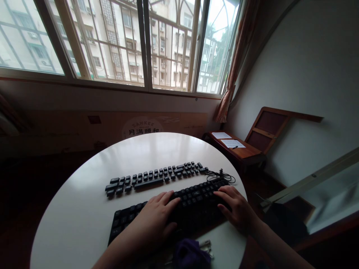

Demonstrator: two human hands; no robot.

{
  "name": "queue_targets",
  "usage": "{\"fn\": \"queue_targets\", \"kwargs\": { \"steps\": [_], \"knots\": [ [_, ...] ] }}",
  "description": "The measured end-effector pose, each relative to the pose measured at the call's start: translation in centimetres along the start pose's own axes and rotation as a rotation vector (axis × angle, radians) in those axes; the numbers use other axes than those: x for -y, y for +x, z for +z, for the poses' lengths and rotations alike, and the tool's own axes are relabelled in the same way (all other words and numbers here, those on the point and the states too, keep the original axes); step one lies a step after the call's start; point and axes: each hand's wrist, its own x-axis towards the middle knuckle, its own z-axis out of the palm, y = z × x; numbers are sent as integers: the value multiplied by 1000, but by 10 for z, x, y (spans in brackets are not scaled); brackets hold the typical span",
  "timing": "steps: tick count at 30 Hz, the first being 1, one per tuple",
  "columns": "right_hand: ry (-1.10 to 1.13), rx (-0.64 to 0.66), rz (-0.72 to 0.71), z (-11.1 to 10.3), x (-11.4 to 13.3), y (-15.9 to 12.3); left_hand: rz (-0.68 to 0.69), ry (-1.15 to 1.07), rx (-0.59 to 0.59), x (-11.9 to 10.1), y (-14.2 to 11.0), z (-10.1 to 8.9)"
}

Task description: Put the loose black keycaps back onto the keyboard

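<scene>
A black keyboard (193, 218) lies slantwise near the front of the table, with part of its front rows bare of keycaps. Across its middle rests my left hand (158, 215), fingers stretched forward and thumb apart. My right hand (237, 209) lies over its right end, fingers slightly bent and spread from the thumb. I see nothing held in either hand. Behind the keyboard, loose black keycaps (148, 183) are laid out in rows. The coiled black cable (224, 176) sits at the keyboard's far right corner.
The round white table (78, 194) has a curved edge close by on the right. At its front are a purple cloth (189, 256) and a small metal item (206, 246), partly hidden. A wooden chair (252, 149) with papers (232, 144) stands beyond, below the window.
</scene>
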Motion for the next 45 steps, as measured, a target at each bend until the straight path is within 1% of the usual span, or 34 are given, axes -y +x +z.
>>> {"fn": "queue_targets", "kwargs": {
  "steps": [6,19,24,26,30,32,36,41,45],
  "knots": [
    [-59,7,22,-1,3,0,3,8,-2,-2,-1,0],
    [-58,18,42,1,1,-1,11,-20,-41,4,1,6],
    [-42,13,21,0,2,0,13,-8,-26,7,2,8],
    [-35,-17,27,0,2,0,15,-6,-29,8,2,7],
    [-24,-140,96,1,0,-5,0,-4,-14,5,2,4],
    [-17,-157,131,2,-2,-6,-1,-8,-14,3,2,3],
    [-25,-104,164,3,-3,-6,15,-20,-42,3,1,5],
    [-49,-114,164,3,-1,-4,25,-29,-52,7,1,10],
    [-76,-49,146,3,-1,-3,21,-38,-55,6,0,8]
  ]
}}
